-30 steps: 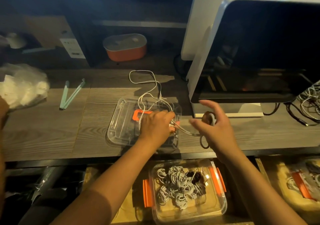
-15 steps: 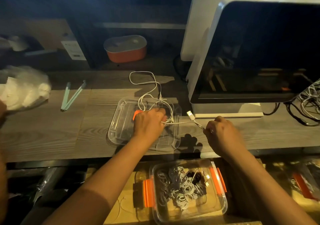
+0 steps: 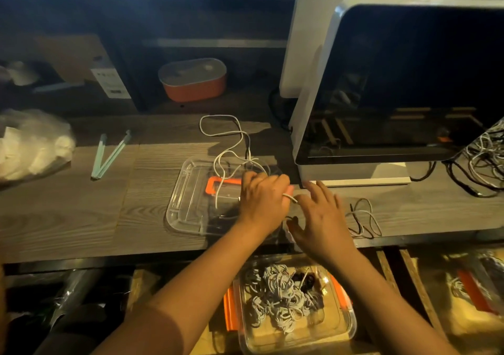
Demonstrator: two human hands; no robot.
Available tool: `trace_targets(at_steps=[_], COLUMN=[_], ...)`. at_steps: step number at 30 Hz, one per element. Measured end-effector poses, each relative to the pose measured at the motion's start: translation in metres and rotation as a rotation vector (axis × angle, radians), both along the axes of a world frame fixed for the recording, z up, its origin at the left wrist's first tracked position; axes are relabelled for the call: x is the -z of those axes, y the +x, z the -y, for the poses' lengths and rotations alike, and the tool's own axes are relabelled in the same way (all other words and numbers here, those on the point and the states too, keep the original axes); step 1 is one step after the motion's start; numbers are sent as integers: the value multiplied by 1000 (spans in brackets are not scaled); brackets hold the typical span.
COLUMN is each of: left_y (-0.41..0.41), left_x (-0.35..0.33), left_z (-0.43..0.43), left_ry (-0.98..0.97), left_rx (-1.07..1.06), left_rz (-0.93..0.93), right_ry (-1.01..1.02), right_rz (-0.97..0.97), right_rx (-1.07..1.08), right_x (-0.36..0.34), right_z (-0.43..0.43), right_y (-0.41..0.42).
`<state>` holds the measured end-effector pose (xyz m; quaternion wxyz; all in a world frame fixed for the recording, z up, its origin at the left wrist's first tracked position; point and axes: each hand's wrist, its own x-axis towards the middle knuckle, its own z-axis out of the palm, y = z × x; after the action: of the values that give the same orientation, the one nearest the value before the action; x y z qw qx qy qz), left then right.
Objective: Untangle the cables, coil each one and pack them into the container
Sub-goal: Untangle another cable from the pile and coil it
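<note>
Left hand (image 3: pixel 263 199) at frame centre, fingers clenched on white cable (image 3: pixel 218 115) over clear tray (image 3: pixel 178 204), right hand (image 3: pixel 321 215) just beside, fingers released, container (image 3: pixel 352 324) of coils below.

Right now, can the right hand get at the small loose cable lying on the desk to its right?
Probably yes. The right hand is open, fingers spread, holding nothing, and the loose cable lies on the desk close beside it with nothing between them.

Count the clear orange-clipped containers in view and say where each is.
3. The tray-like container lies on the desk under the left hand; the cable-filled container sits below the desk's front edge; the blurred container is at lower right. Others may be hidden.
</note>
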<state>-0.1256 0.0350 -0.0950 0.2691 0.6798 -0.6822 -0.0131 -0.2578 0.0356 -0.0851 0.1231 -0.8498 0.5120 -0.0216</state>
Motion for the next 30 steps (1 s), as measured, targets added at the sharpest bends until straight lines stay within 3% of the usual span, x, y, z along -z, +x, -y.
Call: trace_targets(at_steps=[2, 8, 13, 18, 24, 30], left_y=[4, 18, 18, 24, 32, 37], left_x=[-1, -1, -1, -3, -7, -8], left_z=[-1, -7, 0, 8, 2, -13], left_ry=[-7, 101, 90, 164, 264, 326], left_rx=[27, 61, 98, -23, -84, -261], left_rz=[-55, -67, -147, -152, -208, 35], right_ry=[-102, -71, -204, -296, -356, -360], right_rz=[162, 470, 513, 505, 637, 620], right_rx=[5, -53, -104, -107, 9, 167], right_x=[8, -5, -11, -24, -36, -34], right_z=[3, 12, 10, 12, 18, 30], right_y=[-1, -10, -4, -5, -16, -30])
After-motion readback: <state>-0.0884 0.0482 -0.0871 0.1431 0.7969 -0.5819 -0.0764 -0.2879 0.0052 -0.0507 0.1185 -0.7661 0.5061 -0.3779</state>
